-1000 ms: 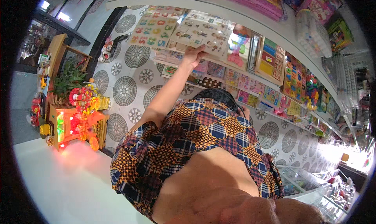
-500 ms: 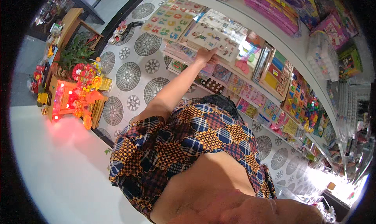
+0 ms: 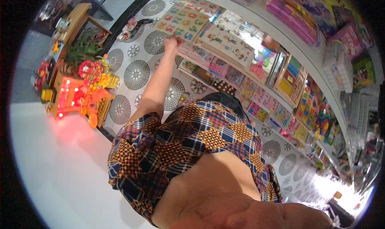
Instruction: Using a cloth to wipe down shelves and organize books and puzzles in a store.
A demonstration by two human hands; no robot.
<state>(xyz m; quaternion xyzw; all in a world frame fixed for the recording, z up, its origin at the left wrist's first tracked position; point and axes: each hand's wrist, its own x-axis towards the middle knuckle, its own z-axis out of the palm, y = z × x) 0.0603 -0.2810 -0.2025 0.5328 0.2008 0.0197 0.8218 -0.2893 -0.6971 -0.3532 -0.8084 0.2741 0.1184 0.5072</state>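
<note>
- Bright scene overall, and over at the lower right, glare burned the far floor (image 3: 294,169) toward white!
- Out left, red lights lit the little shrine (image 3: 70,98), spilling pink across the white surface (image 3: 52,161).
- Reflections flashed off the glossy picture board (image 3: 229,40).
- The left hand's fingers (image 3: 175,41) came out small and soft.
- The shelf (image 3: 308,52) bowed hard; corners sank into black.

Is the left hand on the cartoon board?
No, the left hand is at the near edge of the number board, left of the cartoon board.
</note>
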